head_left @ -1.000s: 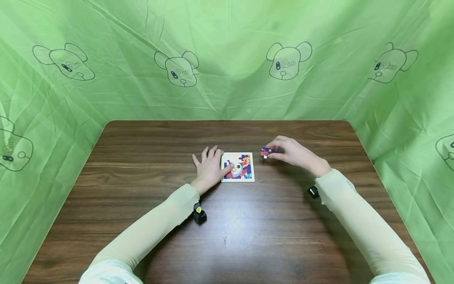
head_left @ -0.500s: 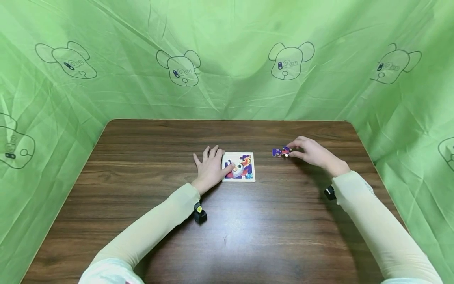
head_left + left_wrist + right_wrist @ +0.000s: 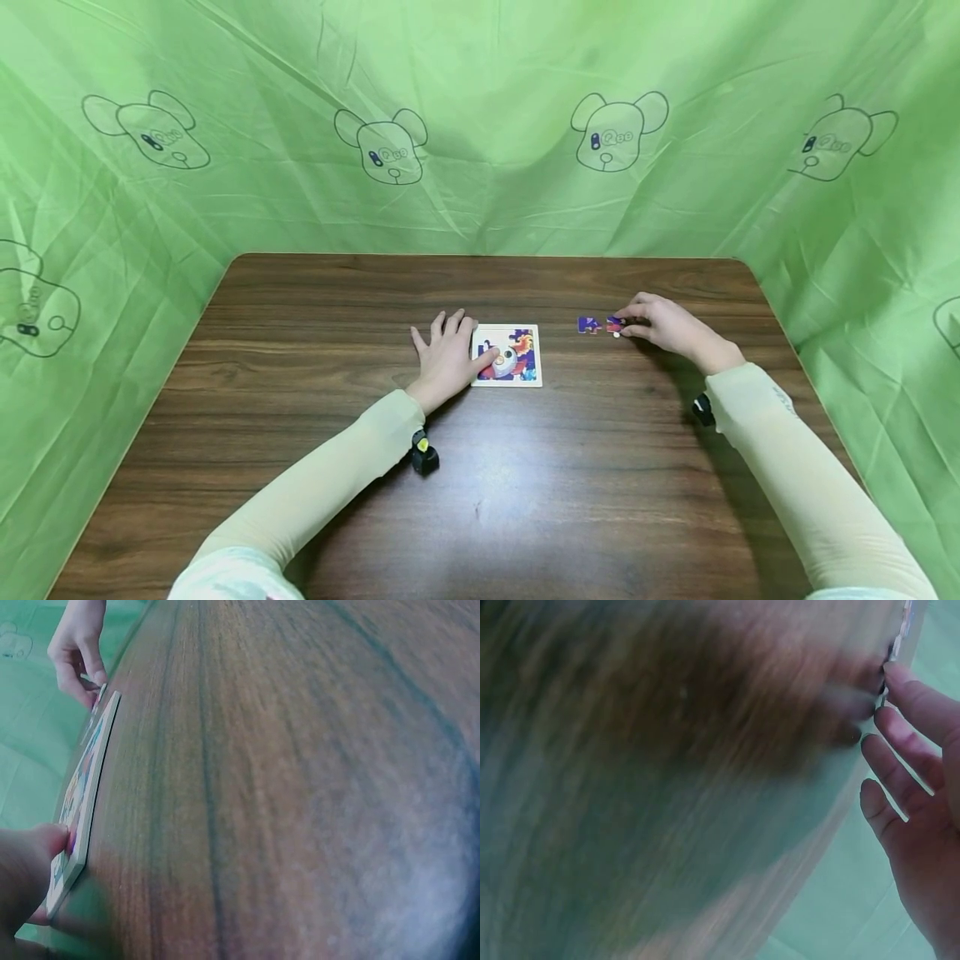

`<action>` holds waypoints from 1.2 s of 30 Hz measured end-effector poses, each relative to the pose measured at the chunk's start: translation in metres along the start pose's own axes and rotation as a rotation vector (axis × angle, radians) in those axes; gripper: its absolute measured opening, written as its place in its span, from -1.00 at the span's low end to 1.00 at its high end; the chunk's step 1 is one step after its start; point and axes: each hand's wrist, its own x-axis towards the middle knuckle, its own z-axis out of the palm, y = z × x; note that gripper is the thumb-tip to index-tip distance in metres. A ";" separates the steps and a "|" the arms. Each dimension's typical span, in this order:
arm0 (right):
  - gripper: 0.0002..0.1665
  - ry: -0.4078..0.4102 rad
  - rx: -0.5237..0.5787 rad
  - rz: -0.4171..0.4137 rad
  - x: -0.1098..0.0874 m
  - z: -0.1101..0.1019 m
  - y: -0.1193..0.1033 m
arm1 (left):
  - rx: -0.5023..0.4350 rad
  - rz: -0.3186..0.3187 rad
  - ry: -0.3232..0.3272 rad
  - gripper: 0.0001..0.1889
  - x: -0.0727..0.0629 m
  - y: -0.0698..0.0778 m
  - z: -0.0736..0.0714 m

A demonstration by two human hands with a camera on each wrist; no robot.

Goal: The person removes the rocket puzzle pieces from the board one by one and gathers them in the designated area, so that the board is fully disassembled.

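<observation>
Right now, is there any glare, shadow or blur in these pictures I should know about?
Head view: fairly clear, with pale glare on the table and a shadow beside the right sleeve; left wrist view: whitish glare at lower right, the puzzle board steeply foreshortened; right wrist view: wood grain smeared, a dark shadow beside the right hand.

Covered, cropped and smeared

The left hand covers part of the left side of the puzzle board; in the left wrist view that hand is cut off beside the board. Right of the board, the fingertips of the right hand hide one end of a puzzle piece, its picture too small to tell, and the table blurs in the right wrist view. Well left of the board, a printed mouse head runs off the head view's edge.
</observation>
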 end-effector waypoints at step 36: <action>-0.60 -0.062 0.058 0.116 0.001 -0.002 -0.001 | -0.002 0.014 0.016 -0.31 -0.001 -0.002 0.000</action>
